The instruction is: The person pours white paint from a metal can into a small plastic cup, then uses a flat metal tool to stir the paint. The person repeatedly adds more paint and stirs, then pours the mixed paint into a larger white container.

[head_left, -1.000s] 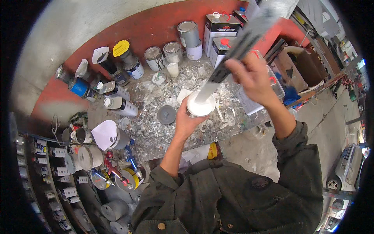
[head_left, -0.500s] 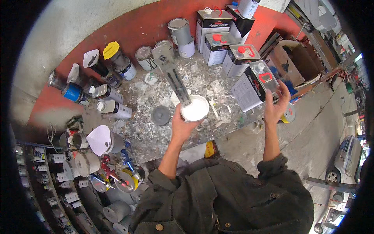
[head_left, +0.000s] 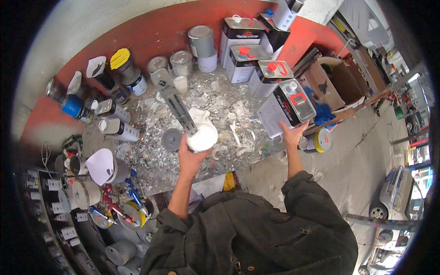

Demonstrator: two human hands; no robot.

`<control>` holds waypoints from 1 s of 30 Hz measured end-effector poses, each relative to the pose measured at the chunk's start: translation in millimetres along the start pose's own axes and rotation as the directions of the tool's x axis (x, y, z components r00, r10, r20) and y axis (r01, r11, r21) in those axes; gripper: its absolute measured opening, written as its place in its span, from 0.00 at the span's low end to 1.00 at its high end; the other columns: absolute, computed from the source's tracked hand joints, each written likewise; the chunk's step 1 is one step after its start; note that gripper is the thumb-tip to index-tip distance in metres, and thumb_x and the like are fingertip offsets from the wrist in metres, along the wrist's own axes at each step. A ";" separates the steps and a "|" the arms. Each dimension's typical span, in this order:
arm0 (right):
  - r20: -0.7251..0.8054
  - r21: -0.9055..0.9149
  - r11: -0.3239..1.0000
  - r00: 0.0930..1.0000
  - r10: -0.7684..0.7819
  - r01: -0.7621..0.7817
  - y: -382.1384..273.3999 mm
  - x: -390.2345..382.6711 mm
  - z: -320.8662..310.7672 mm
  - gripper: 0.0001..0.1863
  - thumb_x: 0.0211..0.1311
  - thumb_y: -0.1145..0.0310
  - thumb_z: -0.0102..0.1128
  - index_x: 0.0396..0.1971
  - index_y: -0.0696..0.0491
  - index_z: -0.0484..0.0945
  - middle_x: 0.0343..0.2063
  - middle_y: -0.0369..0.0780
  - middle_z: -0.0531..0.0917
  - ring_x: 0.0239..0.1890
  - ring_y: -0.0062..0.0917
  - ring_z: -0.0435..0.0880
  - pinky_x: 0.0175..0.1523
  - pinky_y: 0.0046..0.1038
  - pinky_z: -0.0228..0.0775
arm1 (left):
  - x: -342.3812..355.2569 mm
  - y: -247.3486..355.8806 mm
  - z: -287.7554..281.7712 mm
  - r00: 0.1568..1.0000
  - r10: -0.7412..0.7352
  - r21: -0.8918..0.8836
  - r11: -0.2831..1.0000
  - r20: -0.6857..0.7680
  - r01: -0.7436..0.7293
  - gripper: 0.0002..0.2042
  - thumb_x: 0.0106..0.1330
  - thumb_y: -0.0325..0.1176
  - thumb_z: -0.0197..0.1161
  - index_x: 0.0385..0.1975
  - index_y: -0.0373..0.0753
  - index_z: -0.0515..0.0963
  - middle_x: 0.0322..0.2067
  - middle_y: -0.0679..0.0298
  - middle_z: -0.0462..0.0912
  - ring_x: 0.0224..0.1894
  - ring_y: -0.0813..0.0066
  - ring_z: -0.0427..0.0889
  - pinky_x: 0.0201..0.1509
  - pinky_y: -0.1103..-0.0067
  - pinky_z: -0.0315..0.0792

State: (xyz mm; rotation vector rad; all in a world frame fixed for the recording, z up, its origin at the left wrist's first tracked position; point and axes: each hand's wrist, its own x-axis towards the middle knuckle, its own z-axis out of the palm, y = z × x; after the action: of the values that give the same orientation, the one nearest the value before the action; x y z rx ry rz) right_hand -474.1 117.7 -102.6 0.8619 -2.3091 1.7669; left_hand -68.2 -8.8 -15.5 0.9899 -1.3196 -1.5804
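In my left hand (head_left: 189, 158) is a white cup (head_left: 205, 145) filled with white liquid, its fingers wrapped round the side. A flat slotted stirring stick (head_left: 176, 105) stands tilted in it, leaning away to the left. My right hand (head_left: 293, 139) grips the lower near end of a rectangular metal can (head_left: 278, 106) at the bench's right edge. The thumb lies against its pale panel; the other fingers are partly hidden. This can has a silver top, a white cap and a red handle. Left of the cup lies a round grey lid (head_left: 172, 139).
Similar metal cans (head_left: 244, 56) stand behind on the paint-spattered bench (head_left: 151, 158). Paint tins (head_left: 200, 42) and a small plastic cup (head_left: 181, 84) are at the back. Spray guns (head_left: 114, 205) hang at left. An open cardboard box (head_left: 327, 85) and a yellow-topped tin (head_left: 323, 140) are at right.
My right hand has gone from open beside the can's top to holding its lower near end. The whole view has shifted slightly; my left hand still holds the cup.
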 end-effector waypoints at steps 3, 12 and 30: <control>0.058 0.127 0.988 0.993 -0.101 0.093 -21.9 5.2 -9.7 0.73 0.36 0.62 0.89 0.75 0.65 0.41 0.73 0.54 0.56 0.75 0.39 0.57 0.78 0.36 0.47 | 0.3 -0.1 -1.9 1.000 0.010 0.010 1.000 -0.021 -0.009 0.36 0.47 0.23 0.82 0.58 0.35 0.71 0.51 0.60 0.82 0.54 0.71 0.82 0.59 0.74 0.76; 0.450 -0.100 0.936 0.854 -0.259 0.336 -158.8 -12.6 -55.2 0.66 0.29 0.68 0.85 0.75 0.53 0.55 0.66 0.49 0.66 0.69 0.43 0.66 0.74 0.41 0.57 | 7.3 -21.9 -0.6 0.996 0.082 0.006 0.997 -0.035 -0.082 0.42 0.47 0.29 0.83 0.65 0.32 0.68 0.52 0.57 0.83 0.53 0.70 0.83 0.58 0.73 0.76; 0.741 -0.039 0.560 0.400 -0.539 0.828 -283.0 -13.5 -55.8 0.59 0.19 0.70 0.81 0.67 0.44 0.71 0.63 0.50 0.70 0.63 0.50 0.68 0.66 0.49 0.60 | 4.8 -29.9 4.7 0.992 0.111 0.093 0.990 -0.053 -0.106 0.42 0.44 0.27 0.83 0.64 0.33 0.70 0.57 0.56 0.75 0.59 0.62 0.78 0.63 0.69 0.75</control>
State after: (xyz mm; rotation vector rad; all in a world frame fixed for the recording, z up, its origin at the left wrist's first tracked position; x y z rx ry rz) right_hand -336.6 127.8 151.1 2.2193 -1.8996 0.5758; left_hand -77.4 -8.6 -44.7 0.9944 -1.3910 -1.4104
